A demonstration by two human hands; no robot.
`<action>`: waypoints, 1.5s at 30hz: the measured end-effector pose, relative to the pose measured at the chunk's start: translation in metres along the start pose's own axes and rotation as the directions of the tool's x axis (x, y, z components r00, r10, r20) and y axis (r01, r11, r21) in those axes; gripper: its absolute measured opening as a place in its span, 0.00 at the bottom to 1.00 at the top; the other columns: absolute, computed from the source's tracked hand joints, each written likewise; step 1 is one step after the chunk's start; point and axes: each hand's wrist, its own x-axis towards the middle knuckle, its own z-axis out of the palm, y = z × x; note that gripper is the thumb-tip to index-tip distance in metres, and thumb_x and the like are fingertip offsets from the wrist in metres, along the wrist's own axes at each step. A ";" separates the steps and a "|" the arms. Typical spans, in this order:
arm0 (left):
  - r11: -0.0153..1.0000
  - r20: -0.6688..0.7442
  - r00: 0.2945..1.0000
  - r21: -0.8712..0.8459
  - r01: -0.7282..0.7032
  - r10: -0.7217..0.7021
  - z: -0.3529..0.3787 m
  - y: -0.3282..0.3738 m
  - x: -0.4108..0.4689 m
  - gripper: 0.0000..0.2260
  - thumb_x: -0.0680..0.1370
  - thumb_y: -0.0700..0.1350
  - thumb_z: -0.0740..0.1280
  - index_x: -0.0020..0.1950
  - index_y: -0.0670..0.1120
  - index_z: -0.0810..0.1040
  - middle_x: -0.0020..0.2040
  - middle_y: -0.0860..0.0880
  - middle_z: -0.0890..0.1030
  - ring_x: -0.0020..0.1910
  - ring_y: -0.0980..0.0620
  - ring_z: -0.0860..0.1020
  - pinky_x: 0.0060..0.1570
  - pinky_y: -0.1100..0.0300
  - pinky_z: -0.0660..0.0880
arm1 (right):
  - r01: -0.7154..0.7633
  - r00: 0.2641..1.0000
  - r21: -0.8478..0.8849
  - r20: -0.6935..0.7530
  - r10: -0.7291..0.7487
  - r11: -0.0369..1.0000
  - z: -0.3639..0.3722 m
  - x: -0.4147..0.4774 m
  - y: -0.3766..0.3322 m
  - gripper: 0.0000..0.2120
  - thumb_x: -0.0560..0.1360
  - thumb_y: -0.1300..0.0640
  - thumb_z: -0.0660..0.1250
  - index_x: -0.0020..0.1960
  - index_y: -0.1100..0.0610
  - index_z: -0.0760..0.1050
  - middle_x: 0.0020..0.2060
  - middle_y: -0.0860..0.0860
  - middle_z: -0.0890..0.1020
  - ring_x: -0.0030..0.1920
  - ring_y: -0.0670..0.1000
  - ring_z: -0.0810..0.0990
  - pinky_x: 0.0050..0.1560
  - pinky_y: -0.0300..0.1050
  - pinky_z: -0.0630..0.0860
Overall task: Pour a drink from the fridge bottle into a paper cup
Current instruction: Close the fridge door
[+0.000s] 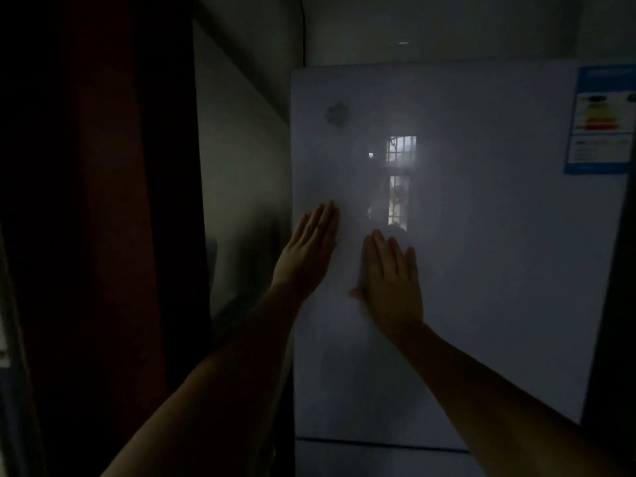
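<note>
A white fridge stands in front of me in a dim room, and its upper door (481, 253) is closed. My left hand (306, 253) lies flat with straight fingers near the door's left edge. My right hand (392, 280) presses flat on the door panel just to the right of it, fingers spread upward. Neither hand holds anything. No bottle or paper cup is in view.
A blue energy label (600, 118) is stuck at the door's upper right. A seam (378, 444) marks a lower door below. A dark red curtain or panel (96, 218) fills the left side, with a pale wall (241, 166) between it and the fridge.
</note>
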 end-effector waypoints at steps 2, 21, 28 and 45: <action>1.000 -0.016 1.000 0.005 -0.004 0.004 0.005 -0.001 -0.002 0.23 0.84 0.45 0.52 0.78 0.37 0.58 0.78 0.39 0.61 0.78 0.42 0.58 0.75 0.45 0.59 | 0.007 1.000 -0.016 -0.014 -0.007 1.000 0.005 -0.001 0.002 0.51 0.63 0.39 0.76 0.76 0.62 0.61 0.75 0.59 0.65 0.71 0.63 0.68 0.69 0.67 0.63; 0.939 0.383 0.888 -0.123 0.322 -0.254 -0.082 0.097 -0.016 0.14 0.81 0.52 0.60 0.58 0.46 0.79 0.56 0.45 0.81 0.56 0.44 0.79 0.61 0.49 0.72 | -0.285 0.947 0.508 0.281 0.157 0.813 -0.106 -0.039 0.020 0.14 0.78 0.48 0.65 0.61 0.53 0.78 0.55 0.50 0.82 0.53 0.50 0.81 0.55 0.50 0.78; 0.802 0.555 0.797 -0.351 0.483 -0.237 -0.105 0.163 -0.138 0.09 0.80 0.52 0.62 0.48 0.49 0.77 0.48 0.46 0.82 0.49 0.42 0.79 0.47 0.49 0.76 | -0.449 0.881 0.390 0.342 0.326 0.804 -0.165 -0.192 0.042 0.12 0.77 0.50 0.67 0.59 0.52 0.80 0.48 0.46 0.83 0.48 0.44 0.80 0.52 0.38 0.76; 0.682 0.614 0.783 -0.615 0.396 0.098 -0.144 0.341 -0.152 0.09 0.77 0.55 0.67 0.56 0.55 0.80 0.50 0.58 0.82 0.48 0.57 0.80 0.50 0.58 0.77 | -0.641 0.708 0.163 0.504 0.495 0.750 -0.252 -0.356 0.164 0.12 0.77 0.49 0.66 0.56 0.53 0.80 0.52 0.51 0.83 0.52 0.51 0.81 0.53 0.49 0.78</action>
